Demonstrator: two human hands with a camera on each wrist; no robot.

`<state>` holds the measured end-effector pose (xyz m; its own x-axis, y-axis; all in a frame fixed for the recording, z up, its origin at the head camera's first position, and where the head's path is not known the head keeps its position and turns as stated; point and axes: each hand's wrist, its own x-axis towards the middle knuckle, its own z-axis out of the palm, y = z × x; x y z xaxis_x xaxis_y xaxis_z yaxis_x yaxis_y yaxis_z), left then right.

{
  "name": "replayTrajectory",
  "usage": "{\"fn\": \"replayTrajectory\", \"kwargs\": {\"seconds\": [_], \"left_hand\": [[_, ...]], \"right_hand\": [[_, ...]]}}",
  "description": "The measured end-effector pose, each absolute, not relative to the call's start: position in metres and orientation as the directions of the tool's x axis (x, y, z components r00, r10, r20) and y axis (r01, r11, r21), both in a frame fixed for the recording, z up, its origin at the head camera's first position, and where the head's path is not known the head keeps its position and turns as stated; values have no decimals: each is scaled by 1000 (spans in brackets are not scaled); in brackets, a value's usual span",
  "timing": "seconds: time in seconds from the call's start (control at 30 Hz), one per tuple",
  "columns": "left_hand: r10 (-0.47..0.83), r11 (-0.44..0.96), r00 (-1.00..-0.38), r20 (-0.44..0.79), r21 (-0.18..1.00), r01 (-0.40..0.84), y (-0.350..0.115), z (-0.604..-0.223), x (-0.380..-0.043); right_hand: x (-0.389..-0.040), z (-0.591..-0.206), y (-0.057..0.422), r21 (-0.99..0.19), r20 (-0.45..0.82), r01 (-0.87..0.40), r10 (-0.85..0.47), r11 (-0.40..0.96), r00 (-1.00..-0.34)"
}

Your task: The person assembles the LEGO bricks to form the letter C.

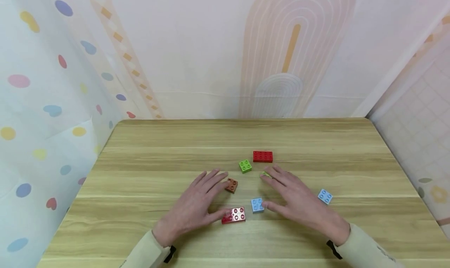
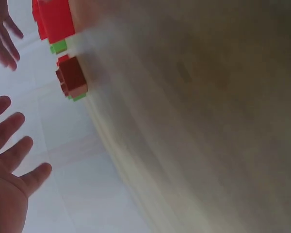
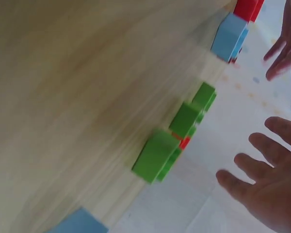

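My left hand (image 1: 198, 203) hovers with spread fingers over a red brick (image 1: 238, 215) and a brown brick (image 1: 232, 185), partly covering both. In the left wrist view, that hand (image 2: 9, 179) holds nothing and stays apart from the brown brick (image 2: 73, 77). My right hand (image 1: 299, 199) is also spread above the table, its thumb by a light blue brick (image 1: 257, 205). Its fingers mostly hide a green brick (image 1: 266, 174) in the head view. The right wrist view shows green bricks (image 3: 157, 155) below the raised, empty right hand (image 3: 276, 170).
Farther back lie a second red brick (image 1: 263, 156) and a green brick (image 1: 245, 166). Another light blue brick (image 1: 325, 196) sits right of my right hand. The wooden table (image 1: 175, 135) meets a patterned cloth (image 1: 197, 65) behind it.
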<state>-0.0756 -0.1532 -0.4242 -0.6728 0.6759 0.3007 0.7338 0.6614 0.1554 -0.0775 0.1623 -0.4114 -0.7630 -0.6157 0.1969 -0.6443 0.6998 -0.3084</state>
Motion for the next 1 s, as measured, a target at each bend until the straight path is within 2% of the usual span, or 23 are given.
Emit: {"fn": "replayTrajectory", "kwargs": {"seconds": [0.13,0.23,0.47,1.0], "left_hand": [[714,597,-629,308,201,777,-152,-428,-74],[732,576,-618,286,223,786,-151,-430,-73],[749,603,-647,140,260,754,-148,-432,-67],[753,616,-658,-7,360,701,-141,-433,-64]], "right_hand": [[-75,-412,155,-377,158,-644,-639,666,-753],[-74,-413,150,-425,116,-627,-648,653,-753],[-76,-417,143,-517,15,-563,-651,644,-759],[-82,-423,135,-515,-81,-570,-698,641,-712]]}}
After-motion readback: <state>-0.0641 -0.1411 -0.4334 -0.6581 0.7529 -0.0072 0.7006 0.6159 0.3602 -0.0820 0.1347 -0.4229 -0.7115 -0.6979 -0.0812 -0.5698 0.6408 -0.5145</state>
